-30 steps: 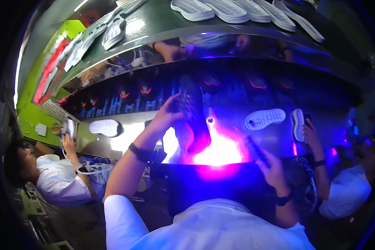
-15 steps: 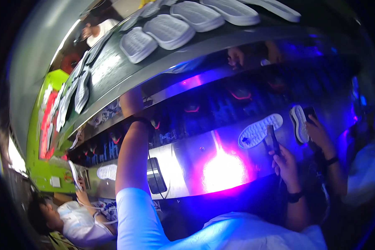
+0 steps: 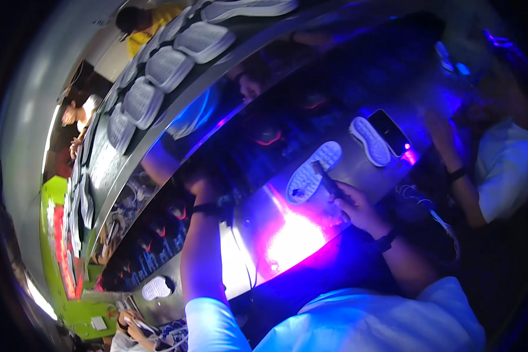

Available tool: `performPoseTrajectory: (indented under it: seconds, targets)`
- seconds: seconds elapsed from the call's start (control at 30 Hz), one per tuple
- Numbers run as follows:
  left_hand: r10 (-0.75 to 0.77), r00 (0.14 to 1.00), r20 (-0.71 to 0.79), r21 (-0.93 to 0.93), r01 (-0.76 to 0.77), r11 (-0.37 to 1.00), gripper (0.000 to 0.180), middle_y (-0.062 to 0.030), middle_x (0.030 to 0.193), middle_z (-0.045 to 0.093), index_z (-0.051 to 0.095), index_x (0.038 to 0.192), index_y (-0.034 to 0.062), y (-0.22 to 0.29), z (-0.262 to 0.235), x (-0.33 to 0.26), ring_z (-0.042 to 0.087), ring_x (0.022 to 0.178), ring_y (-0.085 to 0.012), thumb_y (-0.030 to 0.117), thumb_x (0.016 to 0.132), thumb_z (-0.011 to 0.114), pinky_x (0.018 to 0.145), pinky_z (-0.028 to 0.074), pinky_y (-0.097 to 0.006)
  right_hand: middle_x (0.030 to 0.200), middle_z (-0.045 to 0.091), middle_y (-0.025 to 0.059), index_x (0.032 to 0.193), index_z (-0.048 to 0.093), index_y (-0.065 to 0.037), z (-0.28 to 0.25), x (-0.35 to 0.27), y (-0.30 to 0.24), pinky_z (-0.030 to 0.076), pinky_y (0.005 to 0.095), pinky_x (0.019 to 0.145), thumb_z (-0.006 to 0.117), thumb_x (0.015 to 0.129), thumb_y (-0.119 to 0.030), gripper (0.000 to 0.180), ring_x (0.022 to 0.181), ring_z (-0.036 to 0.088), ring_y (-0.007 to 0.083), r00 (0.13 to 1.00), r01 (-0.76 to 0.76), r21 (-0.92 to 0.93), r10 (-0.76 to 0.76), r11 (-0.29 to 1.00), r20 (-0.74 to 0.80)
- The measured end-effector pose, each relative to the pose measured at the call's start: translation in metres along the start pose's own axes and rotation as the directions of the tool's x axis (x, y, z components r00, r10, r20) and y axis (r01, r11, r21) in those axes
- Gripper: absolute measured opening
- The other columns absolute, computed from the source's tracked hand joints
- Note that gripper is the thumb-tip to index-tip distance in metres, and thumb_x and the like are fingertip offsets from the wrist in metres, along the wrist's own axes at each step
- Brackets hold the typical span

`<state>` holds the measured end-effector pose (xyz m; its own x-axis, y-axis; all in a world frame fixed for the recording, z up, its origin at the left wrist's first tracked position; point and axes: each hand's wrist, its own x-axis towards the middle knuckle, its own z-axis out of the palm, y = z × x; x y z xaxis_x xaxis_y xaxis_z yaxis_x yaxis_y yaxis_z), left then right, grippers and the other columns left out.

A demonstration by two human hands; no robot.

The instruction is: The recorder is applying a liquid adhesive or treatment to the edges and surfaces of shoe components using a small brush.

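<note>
Since the last look, everything has swung clockwise: the shelf of soles now climbs toward one o'clock, and the white sole under my brush sits at the centre instead of off at three.

Nearest, my right hand (image 3: 358, 208) is curled around a dark brush handle (image 3: 328, 179), its tip resting on the white shoe sole (image 3: 312, 173), which lies flat on the shiny metal bench (image 3: 258, 229) amid violet glare. My left hand (image 3: 200, 186) reaches up at ten o'clock into the dark gap under the shelf (open or closed, I cannot tell).

Farther, at two o'clock, a second white sole (image 3: 369, 141) lies beside a dark phone (image 3: 390, 132), near a co-worker's hand (image 3: 443, 132). Beyond, a row of pale soles (image 3: 164, 64) lines the upper shelf.
</note>
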<state>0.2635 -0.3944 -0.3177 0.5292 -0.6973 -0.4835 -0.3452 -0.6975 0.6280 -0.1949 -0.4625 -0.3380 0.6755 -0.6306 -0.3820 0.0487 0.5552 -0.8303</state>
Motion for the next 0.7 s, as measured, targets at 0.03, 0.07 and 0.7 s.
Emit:
performPoseTrajectory:
  seconds: [0.03,0.07,0.7]
  targets:
    - [0.004,1.0,0.004,-0.027,-0.004,1.0,0.034,-0.0046,0.077,0.064,0.07,0.107,0.0081,-0.001,-0.008,-0.003,0.058,0.061,-0.0172,0.039,0.093,0.064,0.063,0.051,-0.031,0.106,0.061,0.0015,0.149,0.041,-0.003,0.001,0.002,0.006,0.045,0.0214,0.052,0.054,0.101,-0.004,0.05,0.062,0.052,0.0045,0.999,0.037,-0.027,-0.036,0.999,0.027]
    - [0.008,1.0,0.016,-0.057,-0.007,0.998,0.034,-0.0043,0.077,0.064,0.07,0.107,0.0082,-0.004,-0.008,-0.002,0.058,0.061,-0.0171,0.038,0.094,0.064,0.063,0.051,-0.031,0.106,0.061,0.0015,0.149,0.041,-0.003,0.0,0.0,0.003,0.045,0.0214,0.052,0.054,0.101,-0.004,0.05,0.062,0.052,0.0045,0.999,0.038,-0.028,-0.038,0.999,0.008]
    - [-0.028,0.999,0.037,-0.596,0.045,0.802,0.027,0.0005,0.072,0.056,0.07,0.1,0.0097,0.133,0.116,0.04,0.048,0.056,-0.0136,0.036,0.096,0.062,0.063,0.046,-0.029,0.088,0.063,0.0026,0.146,0.046,-0.006,-0.015,-0.006,-0.014,0.049,0.0242,0.052,0.058,0.1,-0.006,0.048,0.06,0.058,0.0069,0.997,0.07,-0.046,-0.071,0.997,-0.027]
